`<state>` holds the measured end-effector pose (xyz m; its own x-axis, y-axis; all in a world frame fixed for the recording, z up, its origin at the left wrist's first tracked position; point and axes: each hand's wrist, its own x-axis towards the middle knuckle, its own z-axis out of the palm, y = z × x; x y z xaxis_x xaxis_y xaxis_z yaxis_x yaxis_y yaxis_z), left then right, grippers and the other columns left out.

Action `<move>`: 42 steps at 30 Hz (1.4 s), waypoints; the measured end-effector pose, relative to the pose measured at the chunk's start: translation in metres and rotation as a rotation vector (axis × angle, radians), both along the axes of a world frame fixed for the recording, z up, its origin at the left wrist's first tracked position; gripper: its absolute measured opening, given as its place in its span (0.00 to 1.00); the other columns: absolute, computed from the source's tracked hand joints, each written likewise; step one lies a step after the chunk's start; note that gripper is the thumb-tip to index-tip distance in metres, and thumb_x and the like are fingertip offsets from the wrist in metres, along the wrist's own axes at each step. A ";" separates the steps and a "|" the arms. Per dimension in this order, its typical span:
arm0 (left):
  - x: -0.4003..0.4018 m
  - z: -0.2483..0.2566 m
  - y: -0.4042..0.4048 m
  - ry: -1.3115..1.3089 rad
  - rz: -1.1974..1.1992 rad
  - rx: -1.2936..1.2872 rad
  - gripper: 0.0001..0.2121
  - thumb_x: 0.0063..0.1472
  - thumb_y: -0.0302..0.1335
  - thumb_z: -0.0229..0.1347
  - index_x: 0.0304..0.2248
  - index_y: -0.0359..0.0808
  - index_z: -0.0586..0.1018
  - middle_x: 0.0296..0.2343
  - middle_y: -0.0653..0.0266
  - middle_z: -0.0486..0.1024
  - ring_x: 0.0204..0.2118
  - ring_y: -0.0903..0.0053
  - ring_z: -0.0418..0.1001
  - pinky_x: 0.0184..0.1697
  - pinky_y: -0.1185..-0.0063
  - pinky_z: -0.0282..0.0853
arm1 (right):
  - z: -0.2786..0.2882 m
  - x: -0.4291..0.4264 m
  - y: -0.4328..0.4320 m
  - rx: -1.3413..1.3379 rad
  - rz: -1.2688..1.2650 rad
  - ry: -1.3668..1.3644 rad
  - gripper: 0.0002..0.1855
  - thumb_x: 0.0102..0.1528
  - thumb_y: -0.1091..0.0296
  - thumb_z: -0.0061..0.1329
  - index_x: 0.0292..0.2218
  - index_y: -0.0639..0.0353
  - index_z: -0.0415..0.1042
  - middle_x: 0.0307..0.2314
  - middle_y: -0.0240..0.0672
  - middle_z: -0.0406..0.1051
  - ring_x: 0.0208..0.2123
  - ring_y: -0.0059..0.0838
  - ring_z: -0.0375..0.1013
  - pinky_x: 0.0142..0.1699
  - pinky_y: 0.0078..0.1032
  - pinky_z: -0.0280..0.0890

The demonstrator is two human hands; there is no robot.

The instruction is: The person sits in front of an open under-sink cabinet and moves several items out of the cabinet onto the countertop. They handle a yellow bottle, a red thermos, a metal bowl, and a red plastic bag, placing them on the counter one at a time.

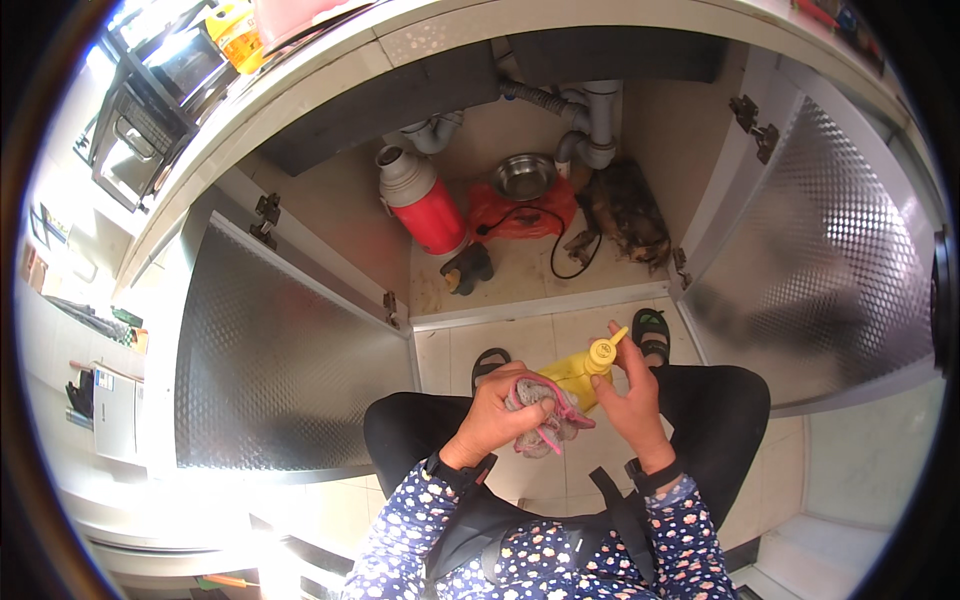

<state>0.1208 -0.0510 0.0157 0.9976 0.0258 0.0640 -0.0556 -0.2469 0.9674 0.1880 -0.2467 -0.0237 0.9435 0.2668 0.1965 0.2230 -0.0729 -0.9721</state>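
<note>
My left hand (504,412) grips a crumpled grey cloth with pink edging (541,427), pressed against the side of a yellow plastic bottle (574,379). The bottle has a yellow cap with a thin spout pointing up and to the right. My right hand (636,397) holds the bottle near its cap, fingers behind it and the thumb in front. Both hands are above the tiled floor, between my knees, before an open cabinet. The bottle's lower part is partly hidden by the cloth.
Inside the cabinet are a red vacuum flask (427,206), a steel bowl (525,176) on a red plastic bag (487,202), a black cable (556,259), a dark, dirty bundle (630,210) and grey drain pipes (600,124). Textured doors stand open at left (292,360) and right (825,247).
</note>
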 end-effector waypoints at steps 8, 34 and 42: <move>-0.001 0.003 -0.001 -0.016 -0.042 0.069 0.09 0.47 0.28 0.60 0.29 0.32 0.81 0.21 0.63 0.72 0.26 0.76 0.69 0.31 0.78 0.65 | 0.006 0.000 -0.004 -0.175 0.012 -0.084 0.32 0.45 0.76 0.57 0.52 0.58 0.66 0.40 0.40 0.68 0.44 0.36 0.69 0.50 0.27 0.63; -0.003 0.000 -0.002 0.050 -0.016 0.002 0.09 0.47 0.27 0.59 0.28 0.31 0.80 0.22 0.66 0.68 0.26 0.79 0.66 0.30 0.80 0.62 | -0.001 0.000 -0.003 -0.110 0.020 -0.086 0.31 0.45 0.81 0.54 0.52 0.61 0.67 0.44 0.38 0.69 0.44 0.30 0.69 0.51 0.24 0.62; -0.002 0.005 -0.006 0.070 -0.025 -0.026 0.09 0.47 0.28 0.59 0.27 0.31 0.79 0.22 0.68 0.66 0.26 0.80 0.65 0.29 0.81 0.60 | 0.006 -0.001 -0.004 -0.185 0.001 -0.113 0.32 0.44 0.80 0.55 0.52 0.60 0.66 0.43 0.38 0.69 0.44 0.30 0.69 0.51 0.23 0.62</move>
